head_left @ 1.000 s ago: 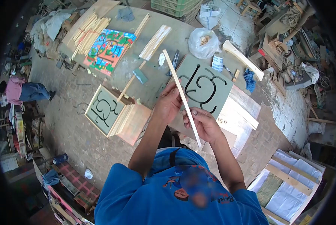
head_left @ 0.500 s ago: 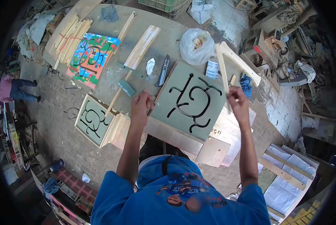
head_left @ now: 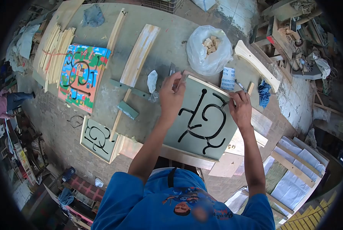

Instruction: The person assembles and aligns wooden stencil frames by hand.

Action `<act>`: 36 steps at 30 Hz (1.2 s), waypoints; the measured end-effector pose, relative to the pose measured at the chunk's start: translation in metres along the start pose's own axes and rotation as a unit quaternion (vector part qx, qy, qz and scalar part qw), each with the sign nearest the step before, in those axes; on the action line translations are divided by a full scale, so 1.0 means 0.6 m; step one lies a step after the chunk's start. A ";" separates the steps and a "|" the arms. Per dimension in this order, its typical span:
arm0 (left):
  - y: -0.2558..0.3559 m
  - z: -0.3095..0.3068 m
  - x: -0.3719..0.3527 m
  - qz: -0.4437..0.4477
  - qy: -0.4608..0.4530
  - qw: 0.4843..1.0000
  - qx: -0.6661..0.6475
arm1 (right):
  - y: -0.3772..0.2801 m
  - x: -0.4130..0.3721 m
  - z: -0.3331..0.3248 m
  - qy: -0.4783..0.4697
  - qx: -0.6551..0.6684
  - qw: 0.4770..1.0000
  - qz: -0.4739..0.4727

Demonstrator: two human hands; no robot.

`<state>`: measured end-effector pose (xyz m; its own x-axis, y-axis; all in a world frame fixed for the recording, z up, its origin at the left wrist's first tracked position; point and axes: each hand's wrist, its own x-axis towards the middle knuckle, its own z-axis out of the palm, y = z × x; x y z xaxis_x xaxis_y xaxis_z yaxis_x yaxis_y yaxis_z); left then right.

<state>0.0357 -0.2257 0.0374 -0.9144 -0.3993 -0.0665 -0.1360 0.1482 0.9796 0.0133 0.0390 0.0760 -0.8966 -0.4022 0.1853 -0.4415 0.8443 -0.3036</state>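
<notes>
A grey-green board (head_left: pixel 196 132) with black curved grooves lies in front of the person. Along its far edge runs a thin wooden strip (head_left: pixel 209 84). My left hand (head_left: pixel 171 96) is at the strip's left end, near the board's upper left corner, fingers pinched on it. At the strip's right end, by the board's right corner, my right hand (head_left: pixel 240 109) holds it between thumb and fingers. A second grooved board (head_left: pixel 97 138) with a wooden rim rests at the lower left.
A bag of wood blocks (head_left: pixel 209 50) stands beyond the board, beside a curved wooden piece (head_left: pixel 257 65). Left are a colourful board (head_left: pixel 74 90), sticks (head_left: pixel 56 53), a plank (head_left: pixel 141 53) and a green block (head_left: pixel 128 110). Another person (head_left: pixel 10 101) is far left.
The strip, held upright by my right hand before, now lies along the board's far edge. My left hand has moved up and right to its other end. The view has shifted.
</notes>
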 end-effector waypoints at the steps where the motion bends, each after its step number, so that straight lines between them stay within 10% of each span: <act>1: -0.001 0.006 0.007 -0.004 -0.003 1.000 0.002 | 0.000 0.004 0.004 -0.001 -0.004 1.000 -0.002; 6: -0.008 0.024 0.030 0.121 -0.003 0.987 0.110 | -0.002 0.015 0.006 -0.013 0.001 1.000 0.022; 36: -0.022 0.035 0.045 0.094 -0.035 0.988 0.119 | -0.005 0.019 0.023 -0.032 -0.006 0.998 0.053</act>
<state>0.0047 -0.2194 0.0185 -0.9549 -0.2822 0.0921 -0.0389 0.4265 0.9037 0.0039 0.0270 0.0660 -0.9385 -0.3325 0.0930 -0.3447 0.8873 -0.3064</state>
